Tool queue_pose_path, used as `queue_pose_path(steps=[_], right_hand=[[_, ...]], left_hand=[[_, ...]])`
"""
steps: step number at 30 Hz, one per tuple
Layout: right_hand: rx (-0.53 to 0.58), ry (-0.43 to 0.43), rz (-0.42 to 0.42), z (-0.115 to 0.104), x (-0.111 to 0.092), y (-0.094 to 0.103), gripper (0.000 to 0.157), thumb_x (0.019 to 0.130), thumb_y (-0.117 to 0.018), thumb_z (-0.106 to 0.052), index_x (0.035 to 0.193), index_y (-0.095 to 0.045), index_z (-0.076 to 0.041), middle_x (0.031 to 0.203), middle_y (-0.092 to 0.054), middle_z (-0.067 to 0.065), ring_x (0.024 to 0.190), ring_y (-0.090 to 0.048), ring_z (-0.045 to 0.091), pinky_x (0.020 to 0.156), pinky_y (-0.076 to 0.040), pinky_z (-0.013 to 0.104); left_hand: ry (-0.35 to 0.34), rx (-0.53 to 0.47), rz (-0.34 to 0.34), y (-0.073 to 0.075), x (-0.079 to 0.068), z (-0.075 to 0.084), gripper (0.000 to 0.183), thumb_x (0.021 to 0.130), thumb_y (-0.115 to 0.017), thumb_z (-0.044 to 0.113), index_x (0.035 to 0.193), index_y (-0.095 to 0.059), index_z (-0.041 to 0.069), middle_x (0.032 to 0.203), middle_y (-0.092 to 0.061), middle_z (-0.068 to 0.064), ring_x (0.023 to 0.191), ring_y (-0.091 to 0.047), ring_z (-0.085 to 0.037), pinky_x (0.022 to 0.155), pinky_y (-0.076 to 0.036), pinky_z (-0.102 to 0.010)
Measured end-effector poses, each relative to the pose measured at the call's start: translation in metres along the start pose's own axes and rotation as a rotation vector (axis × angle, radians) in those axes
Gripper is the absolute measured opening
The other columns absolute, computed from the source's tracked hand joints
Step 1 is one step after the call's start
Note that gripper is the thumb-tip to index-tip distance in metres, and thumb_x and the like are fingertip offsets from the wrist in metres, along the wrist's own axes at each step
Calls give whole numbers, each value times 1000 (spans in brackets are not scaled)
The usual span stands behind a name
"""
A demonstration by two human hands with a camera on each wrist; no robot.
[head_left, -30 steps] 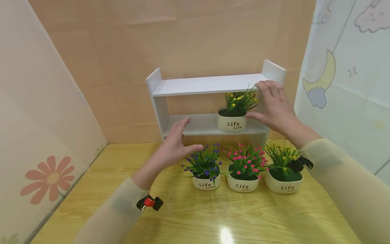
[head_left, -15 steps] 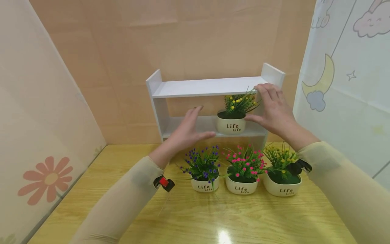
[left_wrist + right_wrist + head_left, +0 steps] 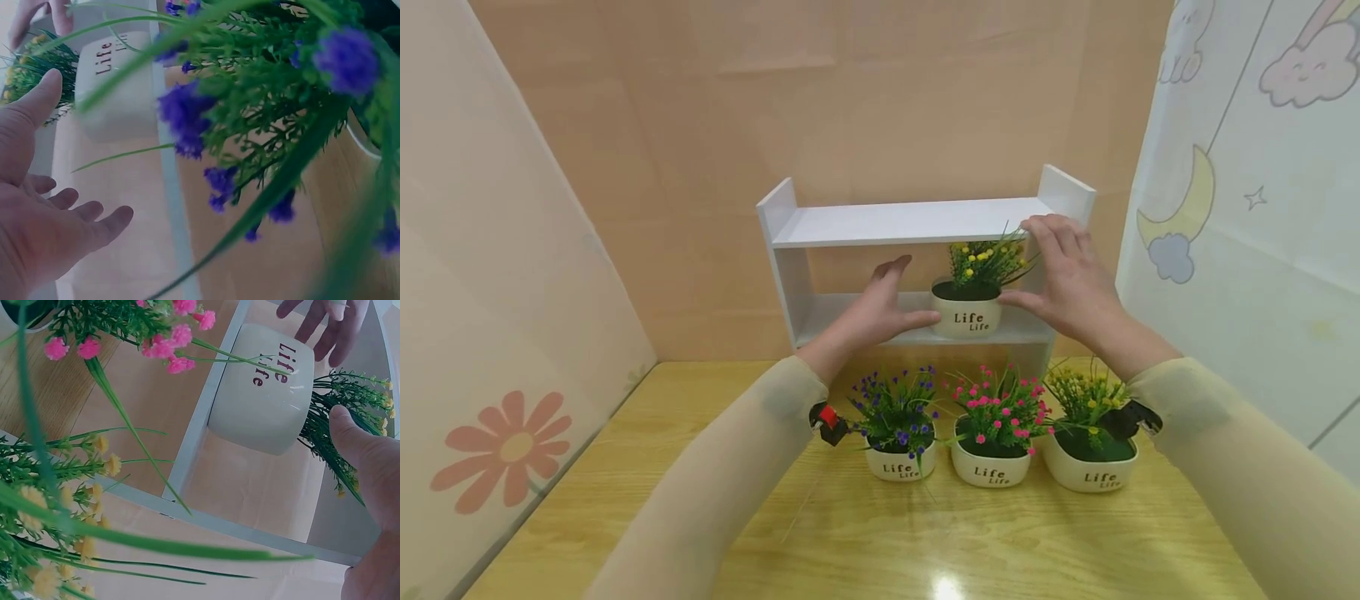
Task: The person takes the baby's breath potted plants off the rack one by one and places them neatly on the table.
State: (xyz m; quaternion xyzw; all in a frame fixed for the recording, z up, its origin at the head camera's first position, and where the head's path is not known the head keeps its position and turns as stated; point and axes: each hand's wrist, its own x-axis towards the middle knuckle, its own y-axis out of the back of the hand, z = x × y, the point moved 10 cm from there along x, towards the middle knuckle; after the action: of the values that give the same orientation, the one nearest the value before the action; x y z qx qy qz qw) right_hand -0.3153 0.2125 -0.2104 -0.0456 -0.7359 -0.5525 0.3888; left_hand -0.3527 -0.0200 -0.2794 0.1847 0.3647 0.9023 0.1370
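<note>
A cream oval pot lettered "Life Life", planted with yellow flowers, sits upright on the lower shelf of a white two-tier rack. Spread wide at the pot's left is my left hand, its thumb tip right at the pot's side in the head view. On the other side, my right hand has its thumb by the pot's right rim and its fingers up over the upper shelf's front edge. In the right wrist view the right thumb lies across the green leaves. Neither hand's fingers curl round the pot.
Three similar pots stand in a row on the wooden table before the rack: purple flowers, pink flowers and yellow flowers. Their leaves reach up under my forearms. Printed cloth walls flank the table.
My left hand has moved right and up, from above the purple flowers to the left side of the shelved pot. My right hand keeps its place by the pot; the view has tilted slightly upward.
</note>
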Motion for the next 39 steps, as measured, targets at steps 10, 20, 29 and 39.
queue_pose_path(steps=[10,20,29,39], right_hand=[[-7,26,15,-3,3,-2,111,79,-104,-29,161,-35,-2,158,-37,26,149,-30,48,126,-28,63],[-15,24,18,-2,1,1,111,80,-103,-29,162,-34,-1,160,-36,25,151,-29,47,128,-26,61],[-10,38,29,-7,1,4,111,79,-103,-28,162,-35,-1,160,-37,25,151,-29,47,129,-25,60],[-13,25,17,-8,2,2,111,80,-103,-29,162,-34,-1,161,-35,26,151,-28,48,128,-26,62]], left_hand=[[22,-109,-36,-17,16,-6,115,98,-86,48,178,-12,14,182,-16,-13,167,-20,-32,130,-32,-53],[29,-148,-62,-35,27,-6,115,98,-85,48,178,-11,12,182,-14,-15,168,-18,-33,130,-31,-53],[23,-178,-63,-41,30,-2,111,98,-86,44,177,-16,9,179,-24,-16,165,-27,-35,128,-35,-54],[20,-187,-57,-43,33,-2,108,98,-87,42,176,-19,9,169,-39,-17,133,-58,-29,115,-48,-48]])
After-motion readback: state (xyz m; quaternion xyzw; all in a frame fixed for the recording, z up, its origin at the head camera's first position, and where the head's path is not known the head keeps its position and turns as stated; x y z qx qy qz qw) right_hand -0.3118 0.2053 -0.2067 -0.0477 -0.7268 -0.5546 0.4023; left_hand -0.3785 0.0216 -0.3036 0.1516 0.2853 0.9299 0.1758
